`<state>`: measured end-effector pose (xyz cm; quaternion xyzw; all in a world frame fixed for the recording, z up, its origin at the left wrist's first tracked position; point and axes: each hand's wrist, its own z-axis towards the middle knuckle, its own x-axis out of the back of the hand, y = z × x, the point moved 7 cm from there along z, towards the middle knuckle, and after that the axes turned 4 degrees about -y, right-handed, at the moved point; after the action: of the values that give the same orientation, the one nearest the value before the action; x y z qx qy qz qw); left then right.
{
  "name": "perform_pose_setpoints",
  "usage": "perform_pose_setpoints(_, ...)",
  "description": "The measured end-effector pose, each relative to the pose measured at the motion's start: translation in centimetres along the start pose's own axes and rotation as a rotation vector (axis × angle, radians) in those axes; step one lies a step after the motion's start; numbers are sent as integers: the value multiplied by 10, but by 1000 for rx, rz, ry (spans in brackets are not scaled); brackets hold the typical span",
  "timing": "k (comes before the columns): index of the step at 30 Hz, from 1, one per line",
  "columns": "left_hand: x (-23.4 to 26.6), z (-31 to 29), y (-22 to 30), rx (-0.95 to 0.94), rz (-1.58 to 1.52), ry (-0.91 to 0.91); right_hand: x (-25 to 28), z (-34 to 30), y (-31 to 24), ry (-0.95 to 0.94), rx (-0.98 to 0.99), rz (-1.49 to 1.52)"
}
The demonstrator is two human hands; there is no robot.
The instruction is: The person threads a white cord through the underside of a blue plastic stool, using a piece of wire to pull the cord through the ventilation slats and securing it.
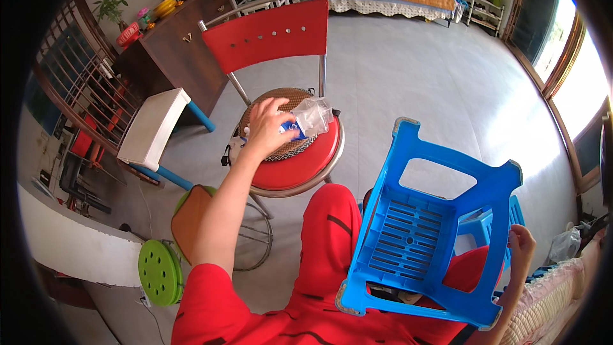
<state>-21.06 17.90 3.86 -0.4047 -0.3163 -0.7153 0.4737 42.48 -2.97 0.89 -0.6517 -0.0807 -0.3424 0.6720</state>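
Red-sleeved left arm [220, 217] outstretched, arched grip [268, 128] on blue-and-clear packet [311, 117].

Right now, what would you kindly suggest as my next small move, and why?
Perhaps the left hand should firm its grasp on the plastic packet: it curves over the blue part, above the red chair, while the right hand is at a leg of the upturned blue stool.

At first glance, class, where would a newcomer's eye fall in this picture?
First on the upturned blue stool at lower right, with the right hand beside one leg. Then on the red chair ahead, where the left hand holds a blue-and-clear packet over the seat.
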Motion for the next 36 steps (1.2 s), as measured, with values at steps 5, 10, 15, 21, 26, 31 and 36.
perform_pose_setpoints(5, -40, 70, 39, -125, 203, 187, -4, -16, 0, -6, -10, -43)
perform_pose_setpoints(10, -107, 107, 58, -131, 367, 0, 15, -43, 7, 22, -87, 29)
perform_pose_setpoints(15, -133, 118, 56, 9, 326, -148, 38, -77, 26, 81, -179, 15)
perform_pose_setpoints(21, -45, 146, 59, 40, -288, 187, 62, -99, 53, 128, -141, 58)
perform_pose_setpoints(26, 69, 135, 69, -25, -948, 452, 72, -100, 26, 219, -10, 78)
perform_pose_setpoints(31, 155, 94, 118, -61, -1268, 586, 92, -107, -42, 435, 198, 125)
perform_pose_setpoints(36, 179, 58, 206, -304, -1451, 423, 39, -77, -175, 249, 568, 79)
